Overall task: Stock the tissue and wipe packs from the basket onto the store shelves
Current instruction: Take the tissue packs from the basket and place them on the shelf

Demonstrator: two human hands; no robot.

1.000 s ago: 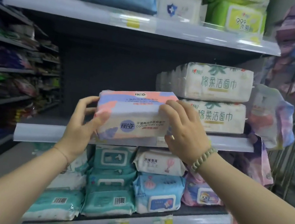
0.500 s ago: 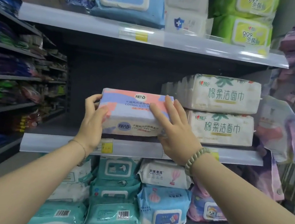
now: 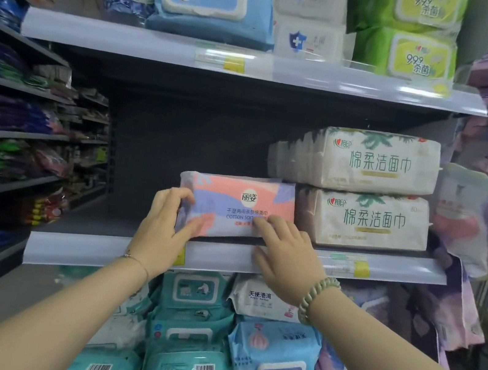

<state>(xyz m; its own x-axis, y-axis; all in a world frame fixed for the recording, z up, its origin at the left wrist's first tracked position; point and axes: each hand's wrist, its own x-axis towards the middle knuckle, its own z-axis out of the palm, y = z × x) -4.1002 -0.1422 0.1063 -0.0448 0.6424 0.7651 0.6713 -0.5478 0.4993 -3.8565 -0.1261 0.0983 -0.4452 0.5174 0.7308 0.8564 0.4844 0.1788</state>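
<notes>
left hand (image 3: 161,229): curled round the left end of the cotton towel pack (image 3: 233,202), thumb on its front face.
right hand (image 3: 285,259): fingers straight, pressing the pack's front low at its right end; grasps nothing.
pack position: on the middle shelf (image 3: 80,248), ahead of both hands, just beside the white packs (image 3: 369,222) beyond the right hand.
long axis: along the shelf edge, left hand to right hand.
next move: we judge a push straight away from both hands; neither is nearer.
labels: we read "丽姿" and "cotton so", remainder covered; white packs "棉柔洁面巾".
</notes>
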